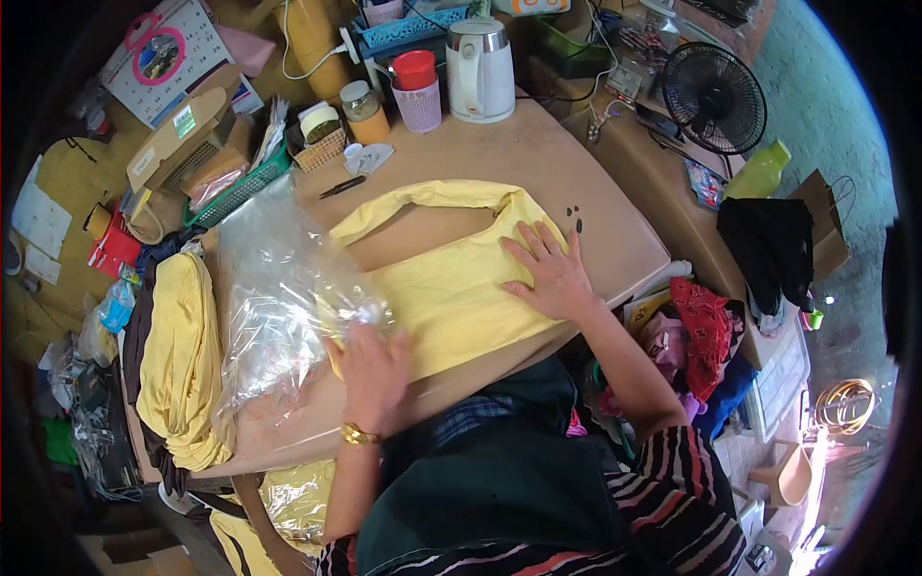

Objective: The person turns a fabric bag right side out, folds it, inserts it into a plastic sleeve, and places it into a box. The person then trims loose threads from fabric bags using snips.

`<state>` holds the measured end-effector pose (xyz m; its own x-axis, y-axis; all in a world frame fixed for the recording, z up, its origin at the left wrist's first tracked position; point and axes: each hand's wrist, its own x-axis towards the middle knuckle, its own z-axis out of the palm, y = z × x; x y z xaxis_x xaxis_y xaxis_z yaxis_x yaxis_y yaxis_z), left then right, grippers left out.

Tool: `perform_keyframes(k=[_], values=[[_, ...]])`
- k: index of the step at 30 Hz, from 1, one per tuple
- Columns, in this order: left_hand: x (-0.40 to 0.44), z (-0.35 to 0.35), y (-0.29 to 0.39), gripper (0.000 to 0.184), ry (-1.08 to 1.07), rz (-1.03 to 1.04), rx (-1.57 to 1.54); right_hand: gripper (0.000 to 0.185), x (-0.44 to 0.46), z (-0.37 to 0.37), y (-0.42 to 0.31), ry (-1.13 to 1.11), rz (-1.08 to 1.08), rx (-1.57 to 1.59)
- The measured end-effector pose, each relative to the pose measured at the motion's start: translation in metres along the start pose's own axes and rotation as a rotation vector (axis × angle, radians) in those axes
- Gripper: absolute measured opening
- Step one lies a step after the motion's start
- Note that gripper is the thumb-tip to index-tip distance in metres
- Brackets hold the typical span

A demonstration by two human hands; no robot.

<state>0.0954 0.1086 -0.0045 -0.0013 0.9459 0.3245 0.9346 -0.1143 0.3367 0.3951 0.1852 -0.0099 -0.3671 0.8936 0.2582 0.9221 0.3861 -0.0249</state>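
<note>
A folded yellow garment (451, 298) lies on the brown table, with one long strip of it curving round behind like a sleeve. Flat on its right part rests my right hand (549, 276), fingers spread. My left hand (373, 372) is at the garment's left end, where a clear plastic bag (279, 288) meets the cloth. Motion blurs its fingers, so I cannot make out whether they grip the bag or the cloth. The bag seems to overlap the garment's left end.
More yellow cloth (178, 360) is heaped at the table's left edge. Along the back stand a white kettle (480, 72), a lilac cup (417, 106), a jar (365, 113) and a green basket (240, 187). A black pen (343, 186) lies nearer. A fan (715, 98) stands at right.
</note>
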Motion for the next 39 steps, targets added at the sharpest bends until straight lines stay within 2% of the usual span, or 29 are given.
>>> perform_keyframes(k=[1,2,5,6,7,8,9,10,11,13,14,16,17,19,20,21,22,23,25,26,27,29,30,31,33,34,36,37,39], values=[[0.001,-0.002,0.014,0.046,0.107,0.097,0.039,0.066,-0.002,0.001,-0.003,0.005,0.033,0.000],[0.003,-0.013,0.028,0.049,-0.109,0.087,0.031,0.066,-0.003,0.001,-0.004,0.007,0.022,-0.006],[0.002,0.018,0.000,0.048,-0.131,0.024,0.055,0.067,-0.016,0.000,-0.017,0.052,0.087,0.039],[0.004,0.015,-0.005,0.047,-0.192,-0.094,0.035,0.067,-0.021,-0.002,-0.026,0.038,0.161,0.043],[0.007,0.011,-0.002,0.047,-0.188,-0.101,0.038,0.068,-0.025,-0.004,-0.032,0.015,0.229,0.042],[0.007,0.009,0.002,0.047,-0.011,0.004,0.089,0.068,-0.027,-0.003,-0.039,0.008,0.217,0.042],[0.008,0.007,0.010,0.047,0.166,0.111,0.139,0.070,-0.026,-0.002,-0.049,-0.002,0.298,0.023],[0.008,0.004,0.027,0.049,0.131,0.121,0.012,0.073,-0.028,-0.001,-0.057,-0.014,0.378,0.003],[0.008,0.010,0.039,0.049,0.133,0.102,0.012,0.073,-0.032,-0.002,-0.063,-0.021,0.361,0.001],[0.008,0.021,0.050,0.050,-0.183,0.001,-0.159,0.078,-0.039,-0.008,-0.073,-0.081,0.364,0.030],[0.006,0.046,0.034,0.051,-0.111,0.018,-0.145,0.078,-0.047,-0.019,-0.071,-0.078,0.344,0.032],[0.008,0.034,0.026,0.053,-0.091,-0.008,-0.095,0.083,-0.066,-0.051,-0.046,-0.352,-0.055,0.251],[0.008,0.029,0.021,0.056,-0.092,-0.020,-0.051,0.078,-0.072,-0.058,-0.035,-0.331,-0.106,0.361],[0.008,0.029,0.010,0.059,0.008,-0.040,0.010,0.068,-0.081,-0.042,-0.019,-0.170,-0.147,0.281],[0.006,0.029,0.008,0.062,0.094,-0.042,0.067,0.068,-0.082,-0.040,-0.015,-0.178,-0.162,0.282],[0.005,0.028,0.007,0.062,0.097,-0.059,0.067,0.060,-0.082,-0.039,-0.011,-0.045,-0.198,0.282],[0.006,0.026,0.007,0.068,0.011,-0.082,0.017,0.054,-0.078,-0.039,-0.007,0.094,-0.235,0.281],[0.007,0.023,0.008,0.074,-0.076,-0.102,-0.031,0.054,-0.074,-0.040,-0.002,0.095,-0.249,0.282],[0.006,0.015,0.017,0.075,-0.129,-0.074,-0.043,0.041,-0.062,-0.047,0.003,0.232,-0.214,0.446],[0.004,0.013,0.023,0.076,-0.192,-0.032,-0.058,0.029,-0.041,-0.070,-0.008,0.355,-0.258,0.343],[0.001,0.015,0.029,0.076,-0.193,-0.037,-0.056,0.029,-0.021,-0.094,-0.021,0.352,-0.261,0.347],[-0.012,0.021,0.041,0.075,-0.486,0.072,-0.201,0.018,0.017,-0.134,-0.049,0.197,-0.361,0.288],[-0.021,0.031,0.039,0.082,-0.304,0.325,-0.206,0.015,0.035,-0.143,-0.063,0.059,-0.451,0.253],[-0.023,0.026,0.039,0.082,-0.308,0.325,-0.207,0.013,0.053,-0.147,-0.077,-0.080,-0.539,0.218],[-0.025,0.004,0.039,0.086,-0.300,0.388,-0.510,0.019,0.091,-0.141,-0.101,-0.520,-0.526,0.164],[-0.028,-0.009,0.040,0.070,-0.196,0.237,-0.801,0.019,0.106,-0.130,-0.102,-0.521,-0.533,0.165],[-0.050,-0.015,0.003,0.070,-0.087,-0.182,-0.852,0.034,0.132,-0.096,-0.106,-0.737,-0.576,0.328],[-0.059,-0.014,-0.025,0.067,-0.061,-0.313,-1.037,0.034,0.137,-0.082,-0.107,-0.734,-0.582,0.328],[-0.078,-0.057,-0.055,0.050,0.118,-0.431,-1.109,0.036,0.143,-0.056,-0.104,-0.775,-0.449,0.603]])
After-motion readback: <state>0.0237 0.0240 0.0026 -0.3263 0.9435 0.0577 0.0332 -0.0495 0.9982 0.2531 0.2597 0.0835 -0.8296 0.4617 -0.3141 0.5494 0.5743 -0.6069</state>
